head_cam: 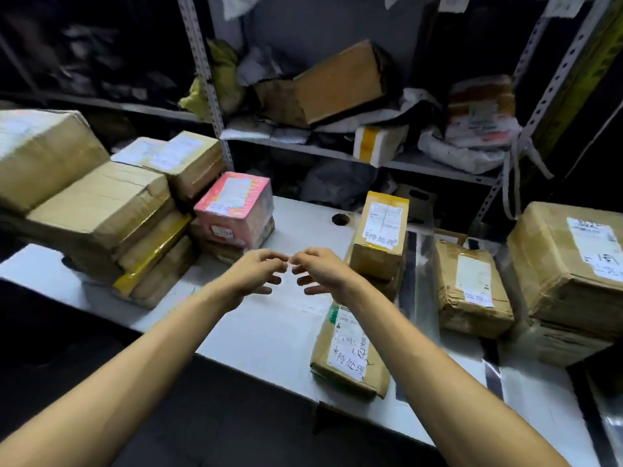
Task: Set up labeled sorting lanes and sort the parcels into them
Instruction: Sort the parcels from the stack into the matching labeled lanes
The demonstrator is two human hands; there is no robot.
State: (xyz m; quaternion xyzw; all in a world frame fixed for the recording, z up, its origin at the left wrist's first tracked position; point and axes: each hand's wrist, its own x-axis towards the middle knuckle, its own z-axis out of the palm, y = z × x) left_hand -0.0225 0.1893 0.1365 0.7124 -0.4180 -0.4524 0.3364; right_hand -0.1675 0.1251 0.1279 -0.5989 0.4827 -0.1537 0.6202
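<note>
I am holding left hand (256,273) and right hand (322,271) fingertip to fingertip over desk (263,335) middle, both pinching small pale scrap (289,263), maybe label, too blurred. At left, right edges parcels (101,214) lying. Better peeling slowly, avoiding creases.

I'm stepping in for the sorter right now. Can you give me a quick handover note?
Left hand and right hand: curled fingertips meet above the table; whether they pinch anything is unclear.
Left side: box pile and pink box. Middle: upright labelled box and flat labelled parcel. Right: big box.
Done: some handwritten labels on. Left to do: likely sorting the pile.
</note>
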